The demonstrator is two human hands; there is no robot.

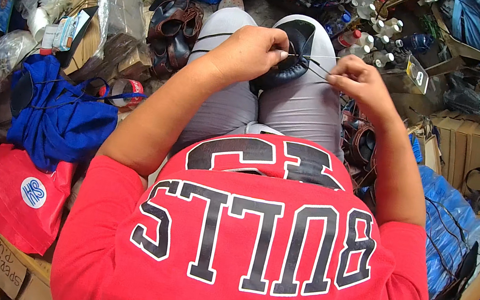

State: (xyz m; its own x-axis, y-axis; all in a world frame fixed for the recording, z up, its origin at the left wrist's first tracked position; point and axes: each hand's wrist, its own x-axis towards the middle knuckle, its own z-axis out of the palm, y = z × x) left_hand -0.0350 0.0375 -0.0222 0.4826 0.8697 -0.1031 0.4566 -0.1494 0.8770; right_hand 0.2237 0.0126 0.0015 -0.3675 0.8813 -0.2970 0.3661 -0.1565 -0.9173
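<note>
**A:** What sort of place is this?

**B:** A crowded work corner. The ground around the seated person is buried in stuff, and cardboard boxes point(461, 134) are stacked off to the shoe's right. The shoe itself is a dark slip-on shoe point(293, 56) resting on the person's lap, across the grey trousers point(299, 106).

**A:** And the hands?

**B:** The left hand point(247, 52) is closed over the left side of the shoe, fingers pinched at its rim where a thin needle or awl seems to sit; it is too fine to tell which. The right hand point(358, 81) is just right of the shoe, fingertips pinched shut on a dark thread point(317, 67) that runs taut back to the shoe's edge.

**A:** How far along would you say the stitching is?

**B:** Midway, I'd judge, but loosely. The upper looks formed and some seam seems to run along the rim near the left hand. The thread is drawn out and not tied off, so the seam isn't closed. How much of the edge remains I cannot tell, since the left hand covers part of it.

**A:** What lies further out?

**B:** Left of the shoe, brown leather sandals point(175, 26) in a pile; farther left and nearer the person, a blue cloth point(60, 112) and a red bag point(14, 194). Beyond the shoe to the right, small white bottles point(374, 26). Right of the shoe and nearer the person, blue plastic sheeting point(446, 218).
</note>
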